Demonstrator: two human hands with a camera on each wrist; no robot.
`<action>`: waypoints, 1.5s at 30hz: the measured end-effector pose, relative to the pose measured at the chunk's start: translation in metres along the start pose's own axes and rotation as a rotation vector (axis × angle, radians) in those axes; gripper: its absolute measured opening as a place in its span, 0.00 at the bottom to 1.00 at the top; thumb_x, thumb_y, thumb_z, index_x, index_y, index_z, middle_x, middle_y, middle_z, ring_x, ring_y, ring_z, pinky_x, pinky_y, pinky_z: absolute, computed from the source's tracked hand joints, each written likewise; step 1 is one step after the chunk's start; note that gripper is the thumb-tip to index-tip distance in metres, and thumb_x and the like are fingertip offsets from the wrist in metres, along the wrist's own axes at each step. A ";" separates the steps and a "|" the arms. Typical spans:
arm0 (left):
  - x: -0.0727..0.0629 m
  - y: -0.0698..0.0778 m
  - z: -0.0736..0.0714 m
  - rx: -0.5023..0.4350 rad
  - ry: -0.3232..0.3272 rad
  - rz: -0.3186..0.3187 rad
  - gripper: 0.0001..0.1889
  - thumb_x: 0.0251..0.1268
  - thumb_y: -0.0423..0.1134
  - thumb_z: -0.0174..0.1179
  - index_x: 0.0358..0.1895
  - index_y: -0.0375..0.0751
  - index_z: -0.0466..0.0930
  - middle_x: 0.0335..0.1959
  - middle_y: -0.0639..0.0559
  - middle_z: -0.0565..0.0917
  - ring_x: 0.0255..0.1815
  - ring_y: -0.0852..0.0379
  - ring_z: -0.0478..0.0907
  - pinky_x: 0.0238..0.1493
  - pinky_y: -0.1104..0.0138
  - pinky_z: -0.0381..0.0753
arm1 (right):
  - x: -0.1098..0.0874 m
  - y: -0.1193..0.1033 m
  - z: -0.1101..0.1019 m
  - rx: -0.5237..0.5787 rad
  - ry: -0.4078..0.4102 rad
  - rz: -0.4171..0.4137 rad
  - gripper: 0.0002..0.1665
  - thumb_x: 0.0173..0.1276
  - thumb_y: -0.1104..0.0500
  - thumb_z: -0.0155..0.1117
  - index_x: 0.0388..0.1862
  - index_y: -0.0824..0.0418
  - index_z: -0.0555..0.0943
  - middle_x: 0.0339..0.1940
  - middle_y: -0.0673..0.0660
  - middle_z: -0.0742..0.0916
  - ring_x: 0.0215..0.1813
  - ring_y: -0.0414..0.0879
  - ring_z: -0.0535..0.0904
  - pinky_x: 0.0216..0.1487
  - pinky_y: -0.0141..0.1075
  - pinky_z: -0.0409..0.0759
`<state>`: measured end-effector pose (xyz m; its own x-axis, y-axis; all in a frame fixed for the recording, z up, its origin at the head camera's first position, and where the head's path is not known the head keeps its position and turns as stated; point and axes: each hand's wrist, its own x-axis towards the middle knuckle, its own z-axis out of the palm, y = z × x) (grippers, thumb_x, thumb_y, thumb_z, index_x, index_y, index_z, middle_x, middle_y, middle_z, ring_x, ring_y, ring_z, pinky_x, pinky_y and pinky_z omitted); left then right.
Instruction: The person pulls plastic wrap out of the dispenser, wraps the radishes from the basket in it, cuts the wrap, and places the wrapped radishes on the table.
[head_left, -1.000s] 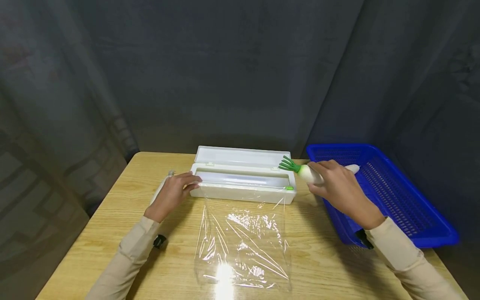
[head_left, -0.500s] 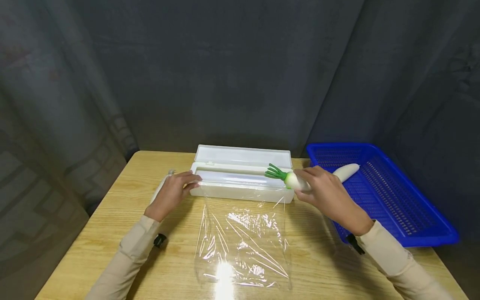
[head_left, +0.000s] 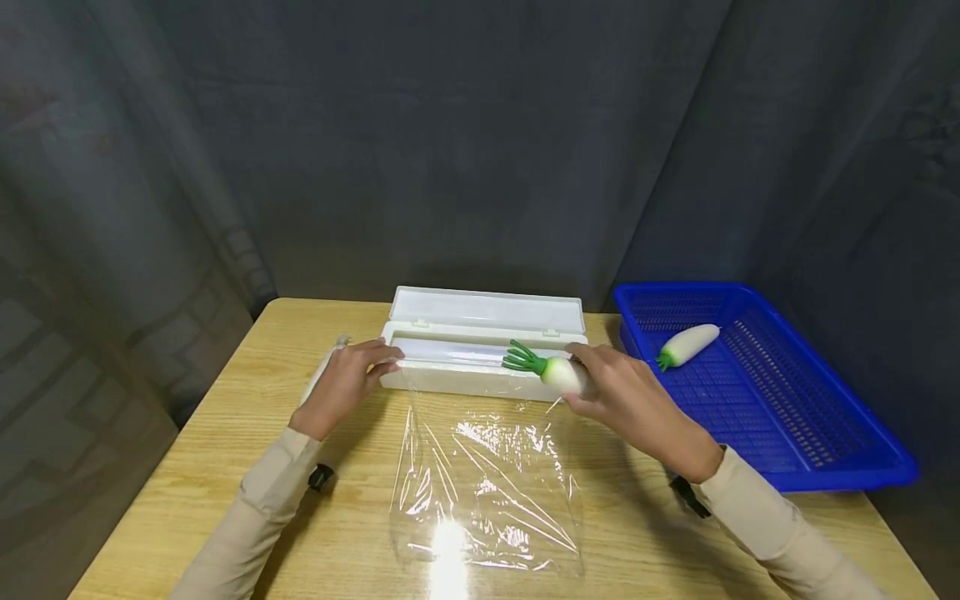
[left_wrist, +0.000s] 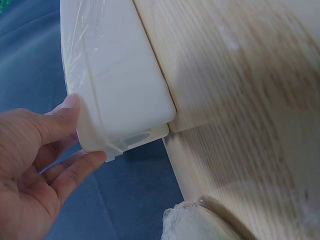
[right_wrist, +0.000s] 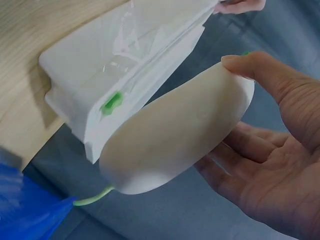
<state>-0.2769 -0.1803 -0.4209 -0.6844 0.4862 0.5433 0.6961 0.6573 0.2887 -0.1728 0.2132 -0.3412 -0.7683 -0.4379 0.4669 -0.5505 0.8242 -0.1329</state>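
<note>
My right hand [head_left: 637, 404] grips a white radish [head_left: 561, 375] with green leaf stalks, holding it over the right part of a long white cling film box [head_left: 450, 380]. The right wrist view shows thumb and fingers around the radish [right_wrist: 175, 130], its thin root tip pointing away from the palm. Beneath it sits the box's green cutter slide [right_wrist: 112, 102]. At the box's left end, my left hand [head_left: 341, 383] pinches the corner, thumb on one face and fingers at the end in the left wrist view. Clear cling film [head_left: 487, 492] runs from the box across the table toward me.
A blue basket [head_left: 825, 482] stands at the right with another white radish [head_left: 688, 344] in it. Beyond my left hand lies a film-wrapped white item [left_wrist: 192, 222], partly hidden. The box's lid [head_left: 487, 308] is raised at the back, near a dark curtain [head_left: 465, 150].
My right hand has carried the radish leftward from beside the basket to over the box, uncovering the radish in the basket. The left hand has stayed on the box corner.
</note>
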 end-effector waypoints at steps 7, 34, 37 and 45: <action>-0.001 -0.001 0.001 0.003 -0.001 -0.001 0.10 0.64 0.31 0.72 0.48 0.38 0.91 0.44 0.43 0.92 0.53 0.38 0.88 0.55 0.45 0.86 | 0.001 -0.013 0.007 0.013 -0.018 -0.034 0.23 0.56 0.63 0.83 0.48 0.64 0.83 0.35 0.57 0.87 0.34 0.46 0.82 0.31 0.44 0.83; 0.003 0.000 -0.001 0.009 0.001 -0.001 0.09 0.64 0.31 0.72 0.47 0.38 0.91 0.43 0.44 0.92 0.47 0.42 0.89 0.49 0.47 0.87 | 0.001 -0.042 0.043 0.153 -0.160 -0.121 0.24 0.55 0.61 0.82 0.50 0.64 0.84 0.36 0.54 0.88 0.36 0.43 0.83 0.35 0.31 0.84; 0.003 0.000 -0.001 0.014 0.000 -0.002 0.09 0.64 0.31 0.72 0.46 0.38 0.91 0.42 0.44 0.92 0.44 0.44 0.90 0.46 0.49 0.88 | 0.000 -0.046 0.045 0.162 -0.180 -0.108 0.25 0.56 0.61 0.82 0.51 0.64 0.85 0.38 0.56 0.89 0.36 0.44 0.84 0.35 0.30 0.83; 0.002 0.001 -0.001 0.015 0.005 0.004 0.09 0.63 0.31 0.72 0.46 0.38 0.91 0.41 0.44 0.91 0.39 0.47 0.89 0.42 0.51 0.88 | -0.001 -0.054 0.054 0.187 -0.185 -0.155 0.23 0.55 0.61 0.84 0.48 0.64 0.85 0.36 0.55 0.89 0.34 0.43 0.84 0.35 0.28 0.83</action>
<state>-0.2777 -0.1793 -0.4188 -0.6804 0.4859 0.5487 0.6956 0.6640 0.2745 -0.1598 0.1494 -0.3820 -0.7074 -0.6255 0.3292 -0.7033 0.6694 -0.2393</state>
